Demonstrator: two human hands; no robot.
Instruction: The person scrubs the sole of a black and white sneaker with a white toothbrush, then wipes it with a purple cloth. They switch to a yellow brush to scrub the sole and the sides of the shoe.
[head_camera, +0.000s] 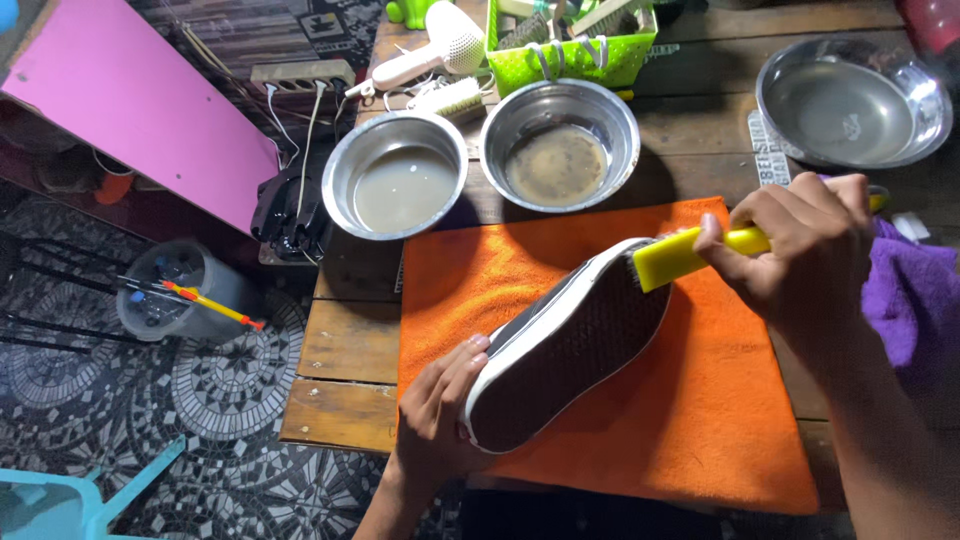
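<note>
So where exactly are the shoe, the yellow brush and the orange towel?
shoe (570, 360), head view, on the dark sole facing up.
yellow brush (672, 258), head view, on the yellow block of its head.
orange towel (720, 400), head view, on a bare stretch right of the shoe.

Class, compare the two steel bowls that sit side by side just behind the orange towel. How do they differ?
The left bowl holds pale, greyish cloudy water; the right bowl holds darker, brownish water with specks. The left bowl sits nearer the table edge; the right bowl sits beside the green basket. Both are round, shiny metal.
</note>
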